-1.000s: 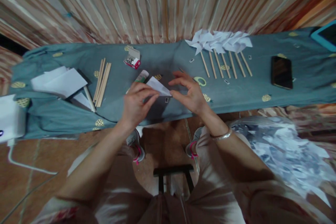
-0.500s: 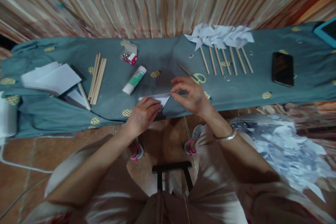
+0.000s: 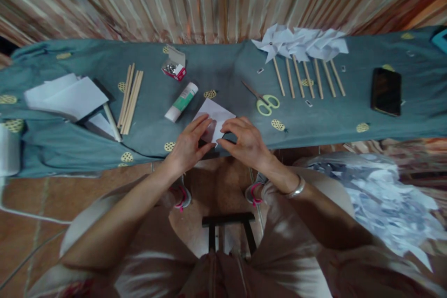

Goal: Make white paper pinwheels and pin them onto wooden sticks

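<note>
A square white sheet of paper [image 3: 218, 111] lies opened out near the table's front edge, one corner pointing away from me. My left hand [image 3: 188, 145] is on its left side, fingers over the paper and thumb at the near edge. On the other side my right hand [image 3: 246, 143] curls its fingers and thumb around the right and near edges. The near corner is partly hidden between the hands. A green and white glue stick [image 3: 181, 102] lies just beyond my left hand. Scissors with light green handles [image 3: 263, 101] rest beyond my right hand.
Several white paper pinwheels [image 3: 303, 44] on wooden sticks lie at the back right, with a phone [image 3: 386, 91] further right. On the left are wooden sticks [image 3: 131, 102] and stacked paper sheets [image 3: 70, 98]. A small open box of metal pieces [image 3: 174, 66] stands behind the glue stick.
The folded paper has been opened into a flat square. My right hand has moved down and left from its raised position onto the paper, and my left hand has shifted its hold.
</note>
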Demonstrator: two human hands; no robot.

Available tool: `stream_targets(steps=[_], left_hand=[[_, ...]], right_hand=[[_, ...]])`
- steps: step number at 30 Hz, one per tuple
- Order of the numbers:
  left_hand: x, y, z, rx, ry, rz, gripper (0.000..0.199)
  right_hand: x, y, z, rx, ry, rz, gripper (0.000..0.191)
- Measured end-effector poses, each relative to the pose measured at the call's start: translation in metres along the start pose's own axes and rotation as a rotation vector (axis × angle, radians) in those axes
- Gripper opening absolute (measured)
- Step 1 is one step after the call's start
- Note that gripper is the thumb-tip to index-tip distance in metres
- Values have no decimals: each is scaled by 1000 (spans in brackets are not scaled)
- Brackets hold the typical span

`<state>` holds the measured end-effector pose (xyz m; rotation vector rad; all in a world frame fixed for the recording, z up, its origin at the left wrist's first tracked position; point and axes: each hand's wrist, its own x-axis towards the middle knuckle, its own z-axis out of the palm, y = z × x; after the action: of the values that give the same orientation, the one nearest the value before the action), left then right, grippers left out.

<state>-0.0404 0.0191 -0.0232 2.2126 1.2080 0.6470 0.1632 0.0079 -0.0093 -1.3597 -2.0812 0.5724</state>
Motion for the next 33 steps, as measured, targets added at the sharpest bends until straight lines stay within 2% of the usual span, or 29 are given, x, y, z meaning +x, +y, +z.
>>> stream_targets(steps=[9, 16, 23, 27, 33], left_hand=[[1, -2, -1, -38, -18, -17, 61], [1, -2, -1, -33, -13, -45, 63], [0, -2, 0, -31, -8, -36, 64], [0, -2, 0, -7, -10, -34, 64], [1, 0, 3, 15, 19, -12, 58]], right_hand=[[-2, 1, 9, -33, 9, 10, 11], [4, 10, 8, -17, 5, 19, 7], [12, 24, 1, -64, 62, 63, 10], [11, 21, 1, -40, 98, 77, 5], [4, 16, 6, -68, 78, 16, 14]])
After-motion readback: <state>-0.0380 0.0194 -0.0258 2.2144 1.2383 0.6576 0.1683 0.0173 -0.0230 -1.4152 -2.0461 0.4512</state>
